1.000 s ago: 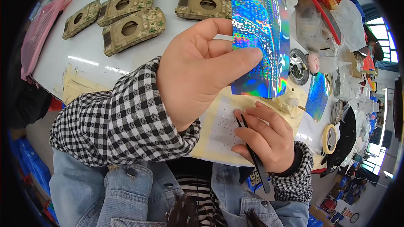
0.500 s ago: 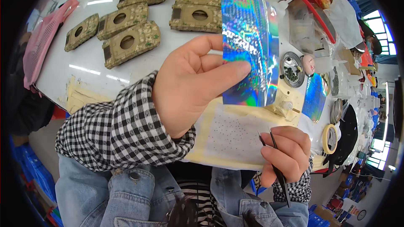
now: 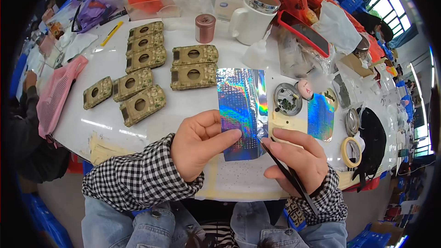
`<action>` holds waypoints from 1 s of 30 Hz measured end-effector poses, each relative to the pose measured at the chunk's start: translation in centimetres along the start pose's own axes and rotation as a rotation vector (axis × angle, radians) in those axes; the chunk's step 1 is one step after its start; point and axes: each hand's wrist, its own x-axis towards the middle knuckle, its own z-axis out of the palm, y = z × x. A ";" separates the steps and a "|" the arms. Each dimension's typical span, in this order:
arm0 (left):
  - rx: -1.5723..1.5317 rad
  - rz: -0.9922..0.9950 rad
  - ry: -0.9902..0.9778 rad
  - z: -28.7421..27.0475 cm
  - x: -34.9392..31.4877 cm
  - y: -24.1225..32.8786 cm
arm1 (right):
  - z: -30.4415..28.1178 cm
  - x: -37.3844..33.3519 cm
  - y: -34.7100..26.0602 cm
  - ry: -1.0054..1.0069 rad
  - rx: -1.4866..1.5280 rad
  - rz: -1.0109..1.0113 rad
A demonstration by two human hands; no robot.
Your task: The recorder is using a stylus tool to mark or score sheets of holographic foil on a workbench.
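Observation:
A shiny holographic sticker sheet (image 3: 241,105) stands tilted over the table's front, pinched at its left side by my left hand (image 3: 197,140). Thumb lies across its face, the fingers behind it. My right hand (image 3: 301,156) grips black tweezers (image 3: 294,179), whose tips are at the sheet's lower right edge; whether they touch it I cannot tell. Below lies a white paper with small dark dots (image 3: 239,179), bordered by yellowish tape. Just right of the sheet is a round metal dish (image 3: 288,100) with small dark green bits inside, beside a pinkish rounded object (image 3: 304,89).
Several camouflage model tank hulls (image 3: 142,103) stand at left-centre. A second holographic sheet (image 3: 320,117), a tape roll (image 3: 351,152) and a black cloth-like item (image 3: 373,138) lie right. Farther back are a white mug (image 3: 250,23), a reddish jar (image 3: 205,28) and a red-cased phone (image 3: 303,33). A pink basket (image 3: 59,94) sits left.
The sheet has come lower and farther left in view with my left hand. My right hand has brought the tweezers up to its edge. The view now takes in more of the table's back.

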 end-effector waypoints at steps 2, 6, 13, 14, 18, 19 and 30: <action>0.011 0.007 -0.015 -0.1 -0.3 0.2 | 0.8 -0.2 0.7 0.035 0.024 -0.031; -0.002 0.020 -0.079 0.2 -0.5 0.3 | 1.1 -0.6 0.8 0.040 -0.160 -0.138; 0.036 0.028 -0.093 0.1 -0.8 0.0 | 1.3 -0.9 0.9 0.014 -0.177 -0.165; 0.037 0.018 -0.096 0.2 -0.8 0.1 | 1.2 -1.0 0.9 0.012 -0.176 -0.165; 0.076 0.031 -0.081 0.3 -0.7 0.2 | 1.1 -0.9 1.0 0.013 -0.161 -0.153; 0.078 0.033 -0.077 0.3 -0.7 0.1 | 1.1 -0.9 1.0 0.010 -0.155 -0.149; 0.042 0.042 0.025 -0.1 -0.2 -0.4 | 1.2 -1.3 1.2 -0.003 -0.070 -0.077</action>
